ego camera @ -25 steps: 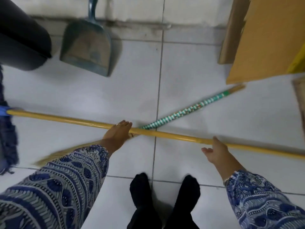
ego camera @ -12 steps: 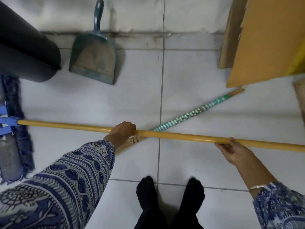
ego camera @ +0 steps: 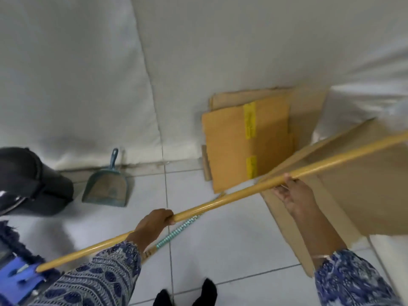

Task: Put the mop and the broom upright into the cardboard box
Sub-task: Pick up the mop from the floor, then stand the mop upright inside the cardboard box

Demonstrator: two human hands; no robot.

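A: What is cut off or hard to read?

B: The large brown cardboard box (ego camera: 362,195) at the right runs out of view, so its opening cannot be made out. The long yellow wooden mop handle (ego camera: 220,203) leaves the picture at the upper right, and the mop's dark blue fringed head (ego camera: 15,246) is clipped at the lower left. The broom with the teal-and-white patterned stick (ego camera: 180,228) lies on the white tiled floor (ego camera: 231,246), mostly hidden under the left sleeve. The whole frame is blurred.

A: And the hands?

B: The left hand (ego camera: 154,223) has its fingers wrapped shut around the handle. The right hand (ego camera: 295,195) cups it from below, fingers curled on it.

A: What differs from half a second ago?

B: The handle was level then; now its right end tilts up across the box, and the view has lifted to show more wall.
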